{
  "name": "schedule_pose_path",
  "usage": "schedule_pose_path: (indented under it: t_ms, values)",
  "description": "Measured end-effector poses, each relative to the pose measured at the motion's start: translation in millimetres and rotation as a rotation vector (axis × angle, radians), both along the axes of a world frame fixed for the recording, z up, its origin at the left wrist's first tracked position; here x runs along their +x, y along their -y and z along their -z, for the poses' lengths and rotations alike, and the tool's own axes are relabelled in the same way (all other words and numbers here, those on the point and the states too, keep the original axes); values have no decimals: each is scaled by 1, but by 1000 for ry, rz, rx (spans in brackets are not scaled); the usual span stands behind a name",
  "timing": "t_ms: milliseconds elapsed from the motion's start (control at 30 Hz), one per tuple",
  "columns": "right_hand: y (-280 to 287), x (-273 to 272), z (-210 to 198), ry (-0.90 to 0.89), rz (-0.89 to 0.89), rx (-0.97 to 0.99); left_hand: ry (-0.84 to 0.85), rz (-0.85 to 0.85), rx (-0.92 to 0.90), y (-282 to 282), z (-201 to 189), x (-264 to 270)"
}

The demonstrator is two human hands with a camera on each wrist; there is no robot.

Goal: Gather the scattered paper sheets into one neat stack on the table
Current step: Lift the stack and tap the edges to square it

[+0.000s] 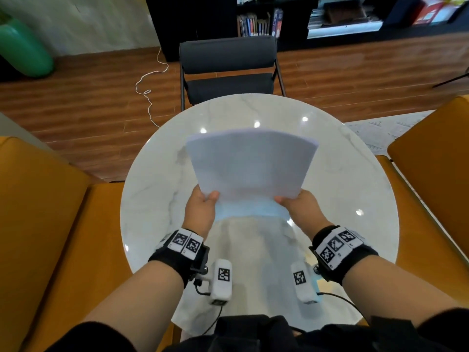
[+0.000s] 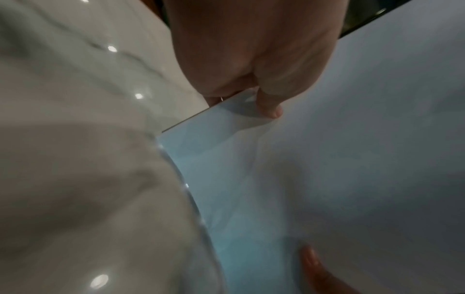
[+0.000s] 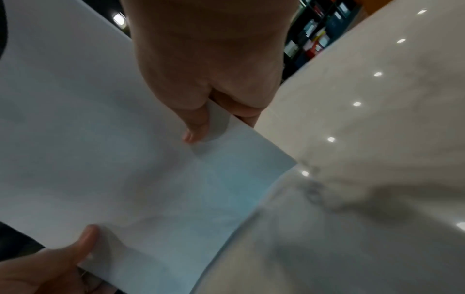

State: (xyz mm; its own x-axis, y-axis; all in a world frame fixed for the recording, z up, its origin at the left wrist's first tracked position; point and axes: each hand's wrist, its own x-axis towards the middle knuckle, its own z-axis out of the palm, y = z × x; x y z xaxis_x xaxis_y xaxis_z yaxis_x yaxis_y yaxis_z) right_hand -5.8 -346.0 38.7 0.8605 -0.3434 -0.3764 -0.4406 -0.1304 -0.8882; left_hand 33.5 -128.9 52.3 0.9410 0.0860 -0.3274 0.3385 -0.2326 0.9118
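head view: sheets (image 1: pixel 251 163), white, gathered in one bundle, held up over the table (image 1: pixel 157 199), tilted away from the person, far edge fanned slightly. left hand (image 1: pixel 200 212) pinches the near left corner, thumb on top. right hand (image 1: pixel 302 209) pinches the near right corner, thumb on top. table round, white marble, glossy. black chair (image 1: pixel 228 69) beyond it; orange seats (image 1: pixel 50 212) at both sides.

left wrist view: left hand (image 2: pixel 251 59) grips the sheets (image 2: pixel 352 139) at a corner, thumb pressed on the upper face; table (image 2: pixel 75 139) below, blurred.

right wrist view: right hand (image 3: pixel 208 69) grips the sheets (image 3: pixel 100 139) at the edge, thumb on top; left hand (image 3: pixel 50 266) holds the opposite corner; table (image 3: pixel 365 159) beside.
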Motion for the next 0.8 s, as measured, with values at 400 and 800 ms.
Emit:
schedule_pose_path:
  t_ms: [400, 800]
  values:
    - [24, 31, -86, 472, -15, -474, 333, 236, 619, -23, -51, 35]
    - [32, 35, -77, 230, -80, 66, 389, 47, 471, -50, -59, 34]
